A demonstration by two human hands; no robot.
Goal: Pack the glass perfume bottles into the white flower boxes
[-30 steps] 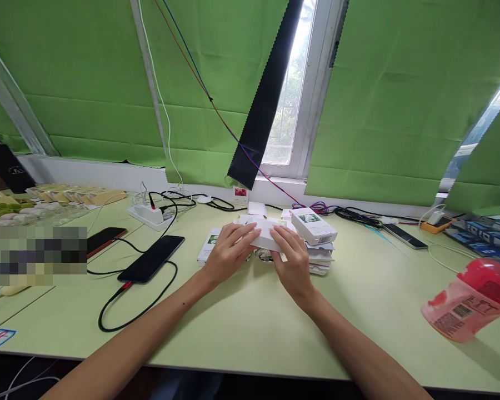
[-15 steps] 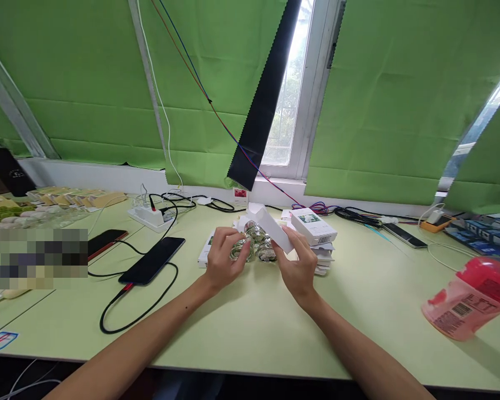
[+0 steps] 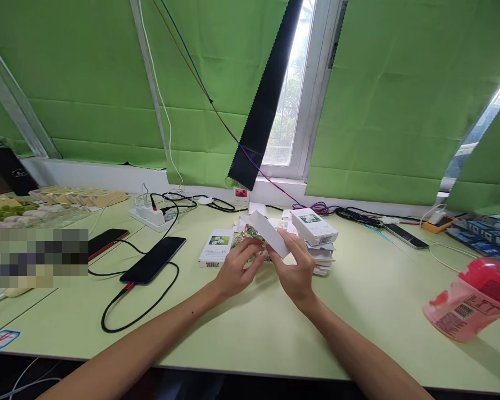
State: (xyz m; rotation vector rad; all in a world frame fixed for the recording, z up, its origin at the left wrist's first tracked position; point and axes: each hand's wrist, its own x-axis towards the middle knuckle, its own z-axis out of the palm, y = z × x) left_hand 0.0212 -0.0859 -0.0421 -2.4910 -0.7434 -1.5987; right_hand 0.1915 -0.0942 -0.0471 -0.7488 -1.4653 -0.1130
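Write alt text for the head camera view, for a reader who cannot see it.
Two bare hands meet over a pale green table: the right hand holds a small white box tilted, while the left hand touches something shiny beneath it. Nearby lie a flat white box, a black phone on a cable, and a pink bottle on its side.

On my pale green table (image 3: 250, 328), a black phone (image 3: 153, 259) lies at ten o'clock with a black cable (image 3: 120, 311) looping from it; a second dark phone (image 3: 106, 240) sits just beyond. A white power strip (image 3: 148, 215) sits further toward eleven. At three o'clock a red-capped pink bottle (image 3: 469, 303) lies on its side. Green blinds (image 3: 400, 105) hang at twelve, beside a black fabric strip (image 3: 266, 100).
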